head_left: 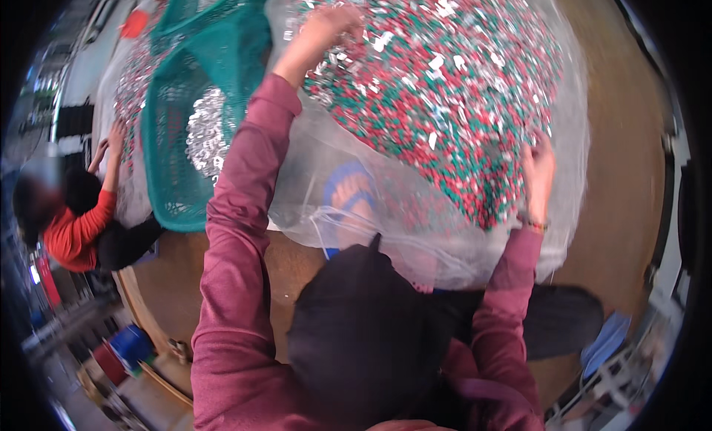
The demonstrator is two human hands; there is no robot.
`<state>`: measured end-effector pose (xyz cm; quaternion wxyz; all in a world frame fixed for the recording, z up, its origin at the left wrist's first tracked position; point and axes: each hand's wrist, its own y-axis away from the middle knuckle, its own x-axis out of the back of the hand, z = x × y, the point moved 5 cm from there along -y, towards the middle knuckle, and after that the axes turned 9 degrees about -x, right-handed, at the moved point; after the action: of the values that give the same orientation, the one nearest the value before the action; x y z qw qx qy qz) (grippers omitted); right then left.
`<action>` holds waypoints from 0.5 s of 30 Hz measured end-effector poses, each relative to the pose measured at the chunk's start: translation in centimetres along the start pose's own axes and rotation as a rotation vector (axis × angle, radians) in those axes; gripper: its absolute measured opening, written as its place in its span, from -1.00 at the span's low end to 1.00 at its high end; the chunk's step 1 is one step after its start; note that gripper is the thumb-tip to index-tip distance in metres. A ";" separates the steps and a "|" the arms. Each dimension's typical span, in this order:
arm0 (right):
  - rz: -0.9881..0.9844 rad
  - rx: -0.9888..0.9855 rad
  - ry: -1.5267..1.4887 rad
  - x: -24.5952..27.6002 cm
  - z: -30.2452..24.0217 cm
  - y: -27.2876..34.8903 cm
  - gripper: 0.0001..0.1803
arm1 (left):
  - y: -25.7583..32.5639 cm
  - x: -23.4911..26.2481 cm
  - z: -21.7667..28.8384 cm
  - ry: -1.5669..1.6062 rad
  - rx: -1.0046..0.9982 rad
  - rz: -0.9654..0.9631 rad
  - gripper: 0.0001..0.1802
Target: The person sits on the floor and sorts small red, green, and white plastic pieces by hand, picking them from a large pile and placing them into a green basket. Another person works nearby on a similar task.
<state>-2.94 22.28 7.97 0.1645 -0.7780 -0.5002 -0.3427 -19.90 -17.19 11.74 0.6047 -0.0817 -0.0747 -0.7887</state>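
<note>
A wide heap of small red, green and white pieces (415, 97) lies on a pale translucent mesh sheet (311, 171). Larger white flat pieces are scattered over its top. My left hand (334, 27) reaches over the far left part of the heap, its fingers smeared by motion, so its grip cannot be read. At the heap's right edge is my right hand (540, 168), thumb and fingers apart and slightly bent, with nothing visible between them. Left of the heap stands a green plastic basket (167, 149) containing white pieces (208, 134).
Another green basket (178, 8) stands farther back. A co-worker in a red top (81, 234) reaches into a similar heap (137, 75) at far left. My foot in a blue sandal (348, 182) shows beneath the mesh. A brown board surface (615, 134) extends to the right.
</note>
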 end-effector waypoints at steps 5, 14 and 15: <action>-0.273 -0.268 0.049 -3.5 3.8 -0.4 -0.84 | 6.1 -18.8 -4.7 -0.828 -0.469 -0.721 -0.83; -0.254 -0.018 -0.135 -12.7 0.5 -1.4 -0.73 | 8.1 -21.0 -8.3 -1.110 -0.814 -0.598 -0.85; -0.223 0.152 -0.037 -13.4 -0.4 -1.4 -0.76 | 8.2 -20.8 -8.4 -1.123 -0.795 -0.566 -0.85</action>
<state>-7.86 13.70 -1.18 0.1747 -0.7091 -0.6109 -0.3058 -6.94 -1.52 -0.84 0.1739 -0.6627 -0.0997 -0.7215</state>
